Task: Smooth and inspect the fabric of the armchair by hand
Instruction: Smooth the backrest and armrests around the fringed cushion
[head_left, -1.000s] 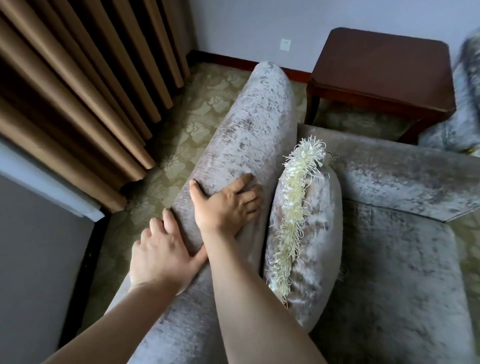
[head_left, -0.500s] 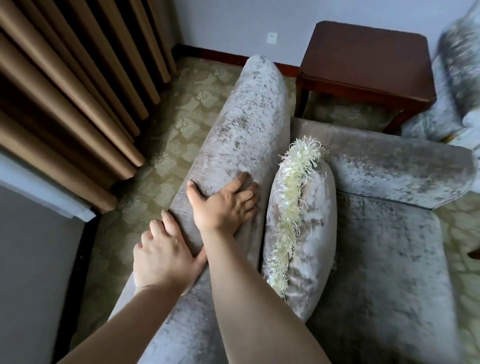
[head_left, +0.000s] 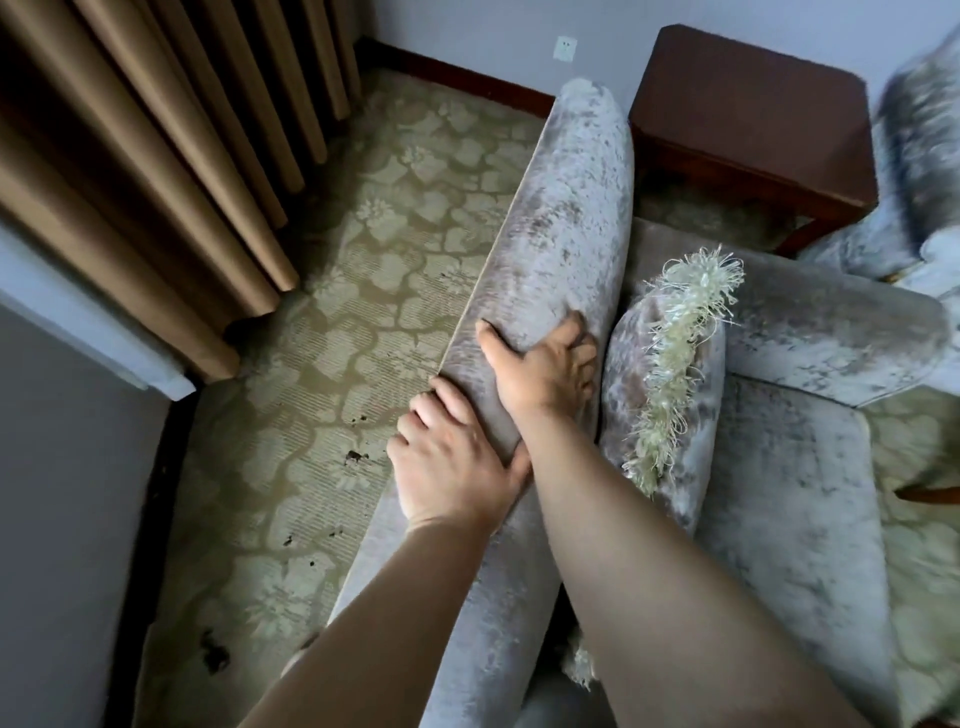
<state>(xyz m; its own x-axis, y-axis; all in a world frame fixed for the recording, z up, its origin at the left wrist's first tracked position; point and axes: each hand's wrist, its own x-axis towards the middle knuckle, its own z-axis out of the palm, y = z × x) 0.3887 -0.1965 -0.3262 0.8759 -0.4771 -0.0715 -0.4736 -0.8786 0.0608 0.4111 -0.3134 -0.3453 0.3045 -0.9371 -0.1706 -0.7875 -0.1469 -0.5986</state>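
Smoothing the armchair's (head_left: 561, 249) top roll, both hands flat.

You are mid-stroke on the backrest roll, at its near half beside the cushion (head_left: 670, 374). Your right hand (head_left: 545, 369) lies spread wide over the crown; your left hand (head_left: 452, 462) presses open-palmed on the outer edge, holding nothing. Next, slide both toward the far end, feeling for creases. Since the earlier frame your hands have barely shifted; your view dipped.

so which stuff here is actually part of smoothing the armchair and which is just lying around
Part of the job:
- armchair backrest, under both palms
- left hand
- right hand
- seat cushion

Just there:
- fringed pillow
- wooden side table
- curtains
- patterned carpet
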